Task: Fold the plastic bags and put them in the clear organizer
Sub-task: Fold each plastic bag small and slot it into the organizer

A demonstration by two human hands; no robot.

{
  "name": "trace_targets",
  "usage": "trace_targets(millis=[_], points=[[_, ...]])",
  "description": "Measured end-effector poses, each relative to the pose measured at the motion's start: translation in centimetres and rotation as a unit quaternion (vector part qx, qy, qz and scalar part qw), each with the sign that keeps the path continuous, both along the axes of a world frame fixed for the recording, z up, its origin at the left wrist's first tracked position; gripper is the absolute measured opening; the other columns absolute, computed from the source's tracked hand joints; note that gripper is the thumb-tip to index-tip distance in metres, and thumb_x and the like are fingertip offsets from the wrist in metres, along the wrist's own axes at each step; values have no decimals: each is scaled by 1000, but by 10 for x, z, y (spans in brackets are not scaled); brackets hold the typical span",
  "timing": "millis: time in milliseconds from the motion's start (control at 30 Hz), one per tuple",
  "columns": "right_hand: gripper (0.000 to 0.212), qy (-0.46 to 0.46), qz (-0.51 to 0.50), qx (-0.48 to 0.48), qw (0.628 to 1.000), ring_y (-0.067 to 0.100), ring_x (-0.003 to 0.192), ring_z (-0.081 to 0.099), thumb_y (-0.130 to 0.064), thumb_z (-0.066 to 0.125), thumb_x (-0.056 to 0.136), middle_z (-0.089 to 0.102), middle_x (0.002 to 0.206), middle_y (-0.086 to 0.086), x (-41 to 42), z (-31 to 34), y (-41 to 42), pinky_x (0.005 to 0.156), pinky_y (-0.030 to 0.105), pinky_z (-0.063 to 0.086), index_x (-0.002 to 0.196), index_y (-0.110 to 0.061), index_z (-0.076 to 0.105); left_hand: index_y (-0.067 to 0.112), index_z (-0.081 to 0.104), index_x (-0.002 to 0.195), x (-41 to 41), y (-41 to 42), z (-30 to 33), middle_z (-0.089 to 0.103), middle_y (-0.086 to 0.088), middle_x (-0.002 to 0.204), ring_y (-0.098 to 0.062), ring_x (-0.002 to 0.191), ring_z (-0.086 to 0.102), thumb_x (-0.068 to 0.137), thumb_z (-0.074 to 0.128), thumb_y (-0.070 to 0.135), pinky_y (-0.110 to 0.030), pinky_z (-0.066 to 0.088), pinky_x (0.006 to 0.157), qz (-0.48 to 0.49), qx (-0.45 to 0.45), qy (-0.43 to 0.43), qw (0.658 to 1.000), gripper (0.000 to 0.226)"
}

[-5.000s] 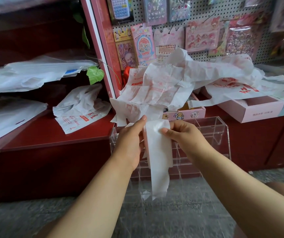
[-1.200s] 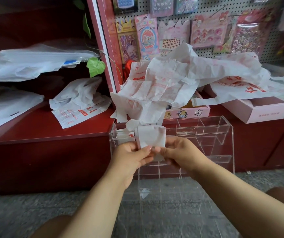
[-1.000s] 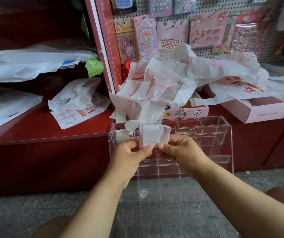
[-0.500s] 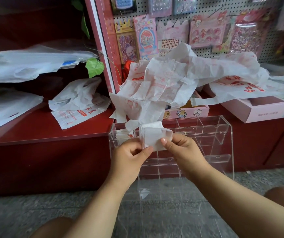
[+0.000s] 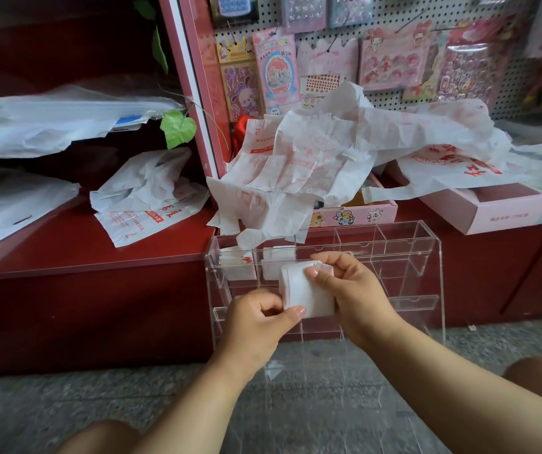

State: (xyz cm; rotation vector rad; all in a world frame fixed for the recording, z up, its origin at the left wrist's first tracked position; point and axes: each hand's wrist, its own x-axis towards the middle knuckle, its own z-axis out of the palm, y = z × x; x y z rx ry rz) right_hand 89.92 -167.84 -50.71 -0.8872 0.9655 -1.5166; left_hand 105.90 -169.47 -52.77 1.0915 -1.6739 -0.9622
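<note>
A small folded white plastic bag (image 5: 302, 291) is held in front of the clear organizer (image 5: 427, 253), which stands on the floor against the red counter. My right hand (image 5: 348, 290) grips the packet's right side, thumb on its face. My left hand (image 5: 256, 322) pinches its lower left corner. Two folded bags (image 5: 240, 263) sit in the organizer's upper left compartments. A heap of unfolded white bags with red print (image 5: 328, 158) lies on the counter behind, one edge hanging over the organizer's top.
More white bags (image 5: 145, 198) lie on the red counter (image 5: 66, 253) at left and on a shelf above. Pink boxes (image 5: 499, 214) sit at right. A pegboard with sticker packs (image 5: 394, 54) rises behind. My knees show low over the grey floor.
The long strip of bag has been folded into a compact packet. In the last second the packet turned and dropped slightly, with my left hand sliding down to its lower corner.
</note>
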Motion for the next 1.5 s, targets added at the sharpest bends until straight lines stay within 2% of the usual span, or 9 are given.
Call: trace_targets(millis=[133, 333, 533, 733, 967, 1100, 1233, 1367, 1500], points=[[16, 30, -11, -8, 999, 18, 66, 61, -19, 79, 60, 68, 74, 5, -3, -1, -1, 59, 31, 51, 71, -23, 69, 12, 73, 72, 1, 1, -6, 74, -7, 76, -34, 80, 70, 68, 81, 31, -55, 56, 79, -28, 69, 1, 997, 21], [15, 102, 11, 5, 995, 21, 69, 61, -6, 77, 72, 66, 72, 5, -3, -11, -2, 62, 32, 51, 75, -13, 64, 17, 61, 113, -3, -1, -3, 72, -6, 104, -20, 94, 70, 62, 82, 20, -32, 53, 77, 1, 248, 200, 948, 55], [8, 144, 70, 59, 985, 18, 75, 65, -7, 69, 85, 70, 77, 5, -8, -10, -9, 68, 30, 54, 78, -10, 67, 6, 72, 89, 3, -8, 1, 75, -9, 84, -15, 77, 67, 83, 71, 4, -23, 53, 72, 13, 184, 137, 973, 6], [6, 344, 76, 48, 935, 21, 77, 69, -17, 71, 87, 75, 81, 2, -21, 5, -21, 74, 32, 58, 81, -15, 72, 5, 70, 83, 3, -29, 12, 69, -9, 76, -16, 70, 59, 86, 71, 5, -29, 46, 68, 11, 124, 61, 990, 4], [11, 490, 10, -14, 872, -5, 49, 47, -22, 74, 84, 63, 63, -4, -27, 44, -56, 51, 12, 39, 76, -19, 68, 10, 71, 83, -5, -76, 48, 71, -16, 82, -18, 70, 59, 87, 71, 10, -32, 48, 63, 2, 43, -4, 999, 4], [12, 519, -26, -40, 854, 5, 53, 48, -27, 74, 85, 59, 66, -5, -31, 65, -87, 48, 14, 36, 79, -18, 68, 12, 69, 82, -7, -103, 76, 65, -5, 74, -9, 63, 54, 95, 61, 25, -26, 43, 63, -2, -8, -41, 999, 20], [11, 555, -89, -42, 826, 3, 56, 46, -24, 71, 87, 59, 70, -8, -52, 78, -110, 46, 11, 33, 87, -13, 70, 22, 76, 97, 1, -129, 77, 58, -1, 135, -20, 127, 49, 99, 19, 58, -29, 31, 100, 18, 32, -121, 992, 68], [12, 553, -101, -37, 826, 3, 57, 47, -25, 71, 88, 61, 73, -8, -66, 78, -122, 47, 9, 34, 89, -13, 71, 37, 79, 87, 8, -142, 61, 43, -2, 152, -23, 137, 37, 68, -8, 90, -33, 18, 104, -21, 88, -194, 977, 104], [10, 571, -73, -51, 816, 3, 57, 49, -25, 71, 88, 60, 71, -10, -61, 73, -129, 50, 13, 36, 87, -15, 70, 35, 76, 101, 5, -156, 48, 49, -1, 142, -23, 125, 47, 41, -6, 106, -33, 29, 97, 10, 125, -240, 963, 124]])
